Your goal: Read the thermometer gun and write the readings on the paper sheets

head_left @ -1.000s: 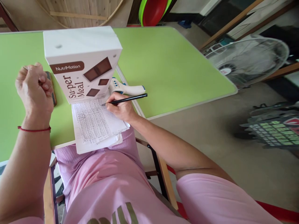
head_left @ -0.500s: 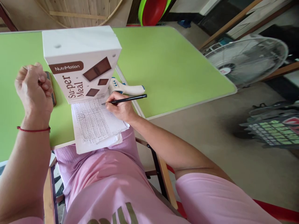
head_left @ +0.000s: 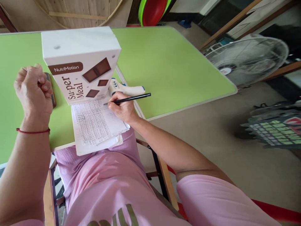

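My right hand [head_left: 122, 108] is closed round a black pen [head_left: 135, 98], whose tip is at the upper part of a handwritten sheet [head_left: 94, 122]. Dense lines of writing cover that sheet, which tops a stack of papers overhanging the table's near edge. Behind the papers a white NutriMotion box [head_left: 81, 75] stands upright. To the left, my left hand [head_left: 34, 89] is curled into a fist above the table, beside a phone-like flat object [head_left: 51, 89] that it partly hides. Whether the fist holds anything cannot be seen.
A white and blue infrared thermometer [head_left: 131, 90] lies right of the box, close to my right hand. The green table [head_left: 174, 66] extends to the right. Beyond its end stands a fan [head_left: 249, 61]. A dark bag with printed lettering [head_left: 277, 130] is at the right.
My right hand has shifted slightly, and the pen's rear end has swung a little up and to the right. The left fist keeps its pose.
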A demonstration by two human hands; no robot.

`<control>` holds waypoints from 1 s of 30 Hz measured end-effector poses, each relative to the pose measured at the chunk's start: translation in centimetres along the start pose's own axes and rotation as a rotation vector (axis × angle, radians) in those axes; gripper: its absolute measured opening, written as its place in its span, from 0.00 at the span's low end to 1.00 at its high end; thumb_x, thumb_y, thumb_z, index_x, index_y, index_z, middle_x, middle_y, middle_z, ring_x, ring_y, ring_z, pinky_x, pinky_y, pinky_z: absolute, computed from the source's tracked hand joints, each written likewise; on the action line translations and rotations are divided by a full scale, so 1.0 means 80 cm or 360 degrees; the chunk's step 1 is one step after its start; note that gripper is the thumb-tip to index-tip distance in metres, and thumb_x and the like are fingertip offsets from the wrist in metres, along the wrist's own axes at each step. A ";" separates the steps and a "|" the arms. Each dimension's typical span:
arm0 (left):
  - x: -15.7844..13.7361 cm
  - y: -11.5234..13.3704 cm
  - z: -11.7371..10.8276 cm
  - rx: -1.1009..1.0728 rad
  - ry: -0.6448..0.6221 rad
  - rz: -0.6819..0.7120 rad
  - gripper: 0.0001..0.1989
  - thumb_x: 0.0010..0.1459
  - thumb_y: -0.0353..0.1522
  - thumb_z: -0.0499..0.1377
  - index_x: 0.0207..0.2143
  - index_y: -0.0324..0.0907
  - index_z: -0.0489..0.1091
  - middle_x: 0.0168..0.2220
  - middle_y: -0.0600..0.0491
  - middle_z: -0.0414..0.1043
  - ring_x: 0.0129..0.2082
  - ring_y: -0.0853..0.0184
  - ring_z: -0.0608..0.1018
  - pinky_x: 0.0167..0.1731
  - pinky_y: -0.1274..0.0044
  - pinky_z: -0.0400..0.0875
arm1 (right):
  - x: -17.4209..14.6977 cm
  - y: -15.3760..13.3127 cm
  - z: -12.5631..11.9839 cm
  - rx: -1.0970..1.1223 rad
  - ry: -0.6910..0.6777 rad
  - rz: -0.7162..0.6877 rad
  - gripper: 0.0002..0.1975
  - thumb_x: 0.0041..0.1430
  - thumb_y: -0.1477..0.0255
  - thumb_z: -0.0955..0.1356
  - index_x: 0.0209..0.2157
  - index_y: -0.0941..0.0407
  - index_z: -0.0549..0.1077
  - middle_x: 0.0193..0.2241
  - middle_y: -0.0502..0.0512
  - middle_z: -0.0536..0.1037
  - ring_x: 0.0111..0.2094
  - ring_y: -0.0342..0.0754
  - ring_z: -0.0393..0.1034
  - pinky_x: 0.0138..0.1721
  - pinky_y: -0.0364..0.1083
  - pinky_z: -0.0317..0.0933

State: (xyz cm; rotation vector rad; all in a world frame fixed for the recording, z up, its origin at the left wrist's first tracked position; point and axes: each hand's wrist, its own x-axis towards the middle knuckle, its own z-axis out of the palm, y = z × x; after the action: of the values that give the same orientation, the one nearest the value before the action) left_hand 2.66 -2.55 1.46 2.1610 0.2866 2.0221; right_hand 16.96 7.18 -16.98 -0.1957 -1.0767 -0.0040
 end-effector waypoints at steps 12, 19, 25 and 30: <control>-0.001 0.001 0.003 -0.0033 0.0005 -0.0018 0.10 0.33 0.21 0.52 0.18 0.42 0.54 0.18 0.59 0.52 0.15 0.75 0.52 0.13 0.80 0.36 | 0.001 0.002 0.000 0.0021 -0.0088 0.0020 0.05 0.47 0.71 0.65 0.21 0.53 0.63 0.17 0.45 0.66 0.19 0.40 0.58 0.23 0.43 0.53; 0.000 0.002 0.004 -0.0018 0.0020 -0.0034 0.11 0.36 0.19 0.51 0.18 0.42 0.52 0.18 0.59 0.52 0.14 0.75 0.52 0.13 0.81 0.36 | 0.001 -0.003 -0.002 0.0025 -0.0024 0.0016 0.05 0.47 0.71 0.64 0.20 0.54 0.64 0.16 0.45 0.66 0.19 0.40 0.56 0.22 0.43 0.53; -0.002 0.004 0.005 0.0034 0.0047 -0.0066 0.12 0.39 0.20 0.52 0.20 0.42 0.52 0.18 0.60 0.50 0.15 0.76 0.51 0.13 0.80 0.36 | 0.001 0.001 0.000 0.0042 -0.0063 0.0010 0.05 0.48 0.72 0.65 0.21 0.54 0.65 0.17 0.46 0.68 0.20 0.40 0.57 0.23 0.43 0.53; -0.008 0.004 0.005 0.0037 -0.0019 -0.0053 0.12 0.39 0.21 0.56 0.21 0.42 0.54 0.20 0.58 0.51 0.16 0.76 0.53 0.15 0.79 0.36 | 0.000 0.003 -0.001 0.0001 -0.0093 0.0036 0.05 0.49 0.73 0.66 0.22 0.54 0.65 0.18 0.46 0.68 0.21 0.41 0.58 0.24 0.43 0.55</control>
State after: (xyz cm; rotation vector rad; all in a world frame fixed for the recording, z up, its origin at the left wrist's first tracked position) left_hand 3.04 -3.05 0.92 2.1665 0.3439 1.9976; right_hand 17.05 7.41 -17.02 -0.2086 -1.1328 0.0227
